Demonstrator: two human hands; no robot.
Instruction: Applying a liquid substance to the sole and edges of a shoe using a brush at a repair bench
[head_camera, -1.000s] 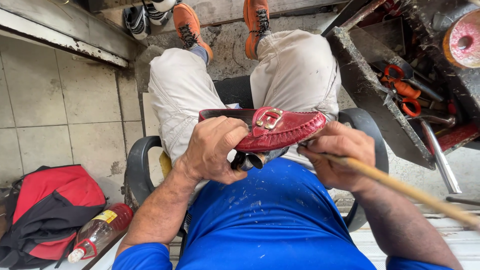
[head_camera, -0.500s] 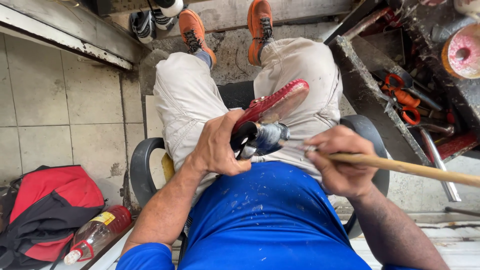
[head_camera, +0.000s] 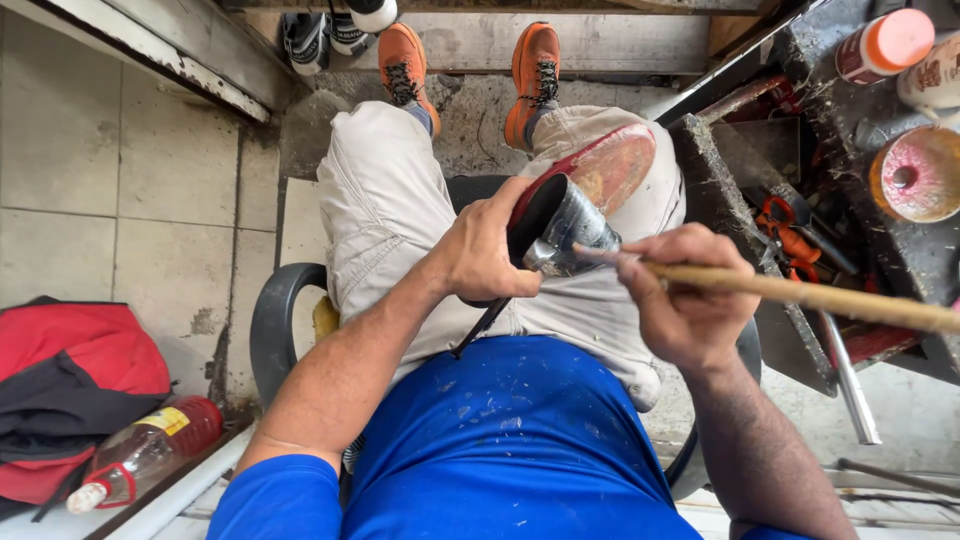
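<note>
Over the lap of a seated person in beige trousers (head_camera: 385, 200) and a blue shirt (head_camera: 500, 450), the left hand (head_camera: 480, 255) is clamped around the heel end of a red shoe (head_camera: 610, 170), holding it sole-up and tilted so the worn reddish sole faces the camera while the toe points away toward the right knee. A shiny silvery piece (head_camera: 575, 225) shows at the shoe's near end, just beside the left fingers. The right hand (head_camera: 685, 300) is closed around a long wooden stick (head_camera: 800, 295), whose near tip meets that silvery piece; the rest of the stick runs off toward the right edge of the view. Both hands are close together, each gripping its own thing. A thin dark strip (head_camera: 480, 330) hangs down from under the left hand across the trousers. The person wears orange shoes (head_camera: 535, 70) planted on the concrete floor. At the right stands a grimy worktop (head_camera: 720, 170) bearing orange-handled pliers (head_camera: 785, 225), a round tin with pink residue (head_camera: 915, 175) and an orange-capped bottle (head_camera: 880, 45) near its far edge. On the tiled floor at the left lie a red and black bag (head_camera: 70, 390) and, just beside it, a clear plastic bottle (head_camera: 145, 450) on its side.
</note>
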